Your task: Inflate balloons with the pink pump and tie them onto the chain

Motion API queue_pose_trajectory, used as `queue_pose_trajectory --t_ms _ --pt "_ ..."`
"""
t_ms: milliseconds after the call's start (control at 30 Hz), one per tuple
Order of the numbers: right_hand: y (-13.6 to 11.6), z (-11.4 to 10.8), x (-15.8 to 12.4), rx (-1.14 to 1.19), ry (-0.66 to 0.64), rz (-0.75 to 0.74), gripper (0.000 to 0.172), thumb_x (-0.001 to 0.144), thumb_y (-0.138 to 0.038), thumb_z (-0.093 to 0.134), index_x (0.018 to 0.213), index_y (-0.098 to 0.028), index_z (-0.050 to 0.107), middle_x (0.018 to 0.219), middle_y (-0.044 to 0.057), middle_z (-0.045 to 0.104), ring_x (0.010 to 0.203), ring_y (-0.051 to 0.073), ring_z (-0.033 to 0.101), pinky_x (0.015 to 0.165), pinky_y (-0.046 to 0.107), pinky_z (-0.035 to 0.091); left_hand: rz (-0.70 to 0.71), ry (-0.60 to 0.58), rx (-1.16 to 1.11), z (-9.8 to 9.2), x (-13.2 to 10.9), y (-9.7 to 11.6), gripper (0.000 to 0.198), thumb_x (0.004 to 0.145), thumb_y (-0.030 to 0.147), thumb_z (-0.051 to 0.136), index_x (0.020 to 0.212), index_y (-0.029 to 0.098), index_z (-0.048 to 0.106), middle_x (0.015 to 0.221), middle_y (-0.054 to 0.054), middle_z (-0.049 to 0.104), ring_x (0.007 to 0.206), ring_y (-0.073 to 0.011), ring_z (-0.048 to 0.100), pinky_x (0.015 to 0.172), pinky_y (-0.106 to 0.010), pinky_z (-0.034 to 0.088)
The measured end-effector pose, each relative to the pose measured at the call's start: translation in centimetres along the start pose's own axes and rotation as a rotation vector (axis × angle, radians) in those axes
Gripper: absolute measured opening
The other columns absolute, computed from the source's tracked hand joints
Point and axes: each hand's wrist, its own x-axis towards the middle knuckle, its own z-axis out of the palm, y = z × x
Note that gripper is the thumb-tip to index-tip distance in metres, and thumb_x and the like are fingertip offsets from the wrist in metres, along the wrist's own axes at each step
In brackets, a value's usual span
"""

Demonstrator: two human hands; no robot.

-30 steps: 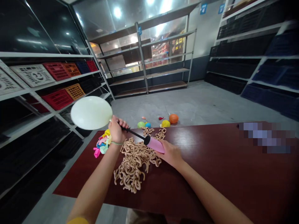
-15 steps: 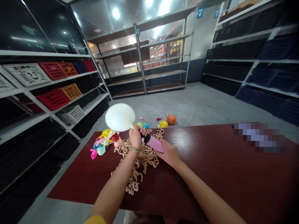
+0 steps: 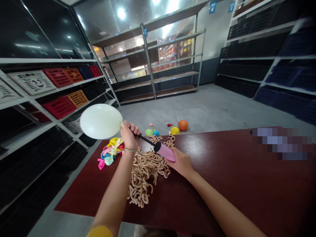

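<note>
We hold the balloon (image 3: 101, 121) left of the pump (image 3: 165, 151), left fingers (image 3: 135, 129) closed round the balloon's neck and the pump's end, right fingers (image 3: 178, 156) round its body; the balloon seems light, soft, easily burst, best gripped by the neck

On the table (image 3: 217, 191), the heap (image 3: 144, 174). Just left of the heap, limp balloons (image 3: 110, 153). Over its far-left side, left hand (image 3: 130, 136) on one end of the pump (image 3: 166, 152); beside its right edge, right hand (image 3: 182, 163) on the other. Above and left of it, at left hand, raised balloon (image 3: 101, 121). Well right of it, on the table, masked item (image 3: 278, 144). Beyond it, on the floor (image 3: 212, 105) past the table, other balloons (image 3: 174, 130); farther back, rack (image 3: 176, 91). Far left and far right of it, crates (image 3: 59, 107) on shelves (image 3: 66, 87).
</note>
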Motion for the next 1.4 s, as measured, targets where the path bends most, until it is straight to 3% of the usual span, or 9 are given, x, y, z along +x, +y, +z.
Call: queue_pose_trajectory --t_ms 167,267,500,667,833,1000,1133,1267,1400 --pt "0.1 0.1 0.0 -0.09 0.053 0.022 0.044 0.08 -0.042 0.064 0.12 -0.025 0.056 0.101 0.005 0.071 0.085 0.022 0.067 0.068 0.029 0.045 -0.187 0.001 0.007 0.3 -3.6 -6.7 0.039 0.086 0.045 0.057 0.067 0.021 0.033 0.049 0.008 0.032 0.037 -0.007 0.034 0.038 -0.021 0.028" --pt "0.0 0.0 -0.1 -0.163 0.028 -0.027 0.046 0.081 -0.041 0.064 0.122 -0.024 0.055 0.102 0.006 0.07 0.085 0.021 0.066 0.069 0.029 0.043 -0.196 0.107 -0.019 -1.0 -4.5 -8.2 0.036 0.086 0.042 0.055 0.067 0.022 0.033 0.048 0.008 0.031 0.037 -0.0073 0.033 0.039 -0.021 0.028" --pt "0.9 -0.9 0.4 -0.281 -0.065 -0.23 0.045 0.082 -0.041 0.064 0.122 -0.023 0.056 0.095 0.005 0.068 0.083 0.021 0.063 0.069 0.029 0.04 -0.15 0.271 -0.06 -6.3 -1.3 -3.9 0.033 0.08 0.033 0.057 0.067 0.022 0.029 0.048 0.01 0.026 0.037 -0.006 0.03 0.041 -0.021 0.025" --pt "1.0 -0.5 0.6 -0.288 -0.013 -0.161 0.045 0.082 -0.04 0.063 0.123 -0.024 0.055 0.095 0.005 0.068 0.085 0.022 0.062 0.071 0.03 0.04 -0.044 0.277 -0.073 -6.9 0.8 -1.2 0.034 0.079 0.035 0.059 0.068 0.022 0.029 0.05 0.01 0.025 0.038 -0.0056 0.028 0.041 -0.021 0.023" --pt "0.7 -0.4 0.5 -0.267 0.01 -0.069 0.044 0.079 -0.04 0.064 0.12 -0.023 0.057 0.094 0.005 0.068 0.084 0.022 0.062 0.069 0.03 0.04 -0.042 0.21 -0.132 -4.8 0.0 -3.0 0.03 0.081 0.034 0.058 0.071 0.022 0.033 0.051 0.01 0.026 0.038 -0.0055 0.026 0.04 -0.021 0.021" --pt "0.7 -0.7 0.6 -0.247 0.023 -0.037 0.048 0.078 -0.043 0.065 0.121 -0.024 0.056 0.095 0.005 0.068 0.085 0.022 0.063 0.069 0.029 0.039 -0.159 0.158 -0.108 -2.1 -3.2 -6.9 0.032 0.084 0.034 0.056 0.068 0.022 0.031 0.05 0.009 0.026 0.038 -0.0059 0.028 0.041 -0.022 0.022" --pt "0.8 -0.9 0.6 -0.259 0.03 -0.036 0.048 0.079 -0.044 0.065 0.121 -0.024 0.055 0.097 0.006 0.068 0.086 0.022 0.063 0.069 0.029 0.039 -0.141 0.17 -0.074 -0.8 -5.5 -8.9 0.033 0.089 0.039 0.051 0.068 0.022 0.032 0.049 0.008 0.03 0.039 -0.0067 0.03 0.042 -0.023 0.025" --pt "0.8 -0.8 0.4 -0.285 0.011 -0.11 0.047 0.081 -0.043 0.063 0.122 -0.023 0.054 0.096 0.007 0.068 0.085 0.022 0.062 0.07 0.03 0.038 -0.109 0.166 -0.031 -1.7 -5.6 -7.9 0.033 0.091 0.039 0.049 0.068 0.022 0.031 0.049 0.007 0.03 0.039 -0.0076 0.032 0.043 -0.024 0.026" --pt "0.8 -0.3 0.0 -0.305 -0.019 -0.205 0.044 0.083 -0.043 0.062 0.121 -0.022 0.054 0.095 0.006 0.067 0.085 0.022 0.06 0.072 0.031 0.037 -0.106 0.197 -0.032 -5.0 -4.0 -4.6 0.031 0.087 0.034 0.053 0.069 0.022 0.031 0.05 0.008 0.027 0.041 -0.0069 0.03 0.043 -0.024 0.025"
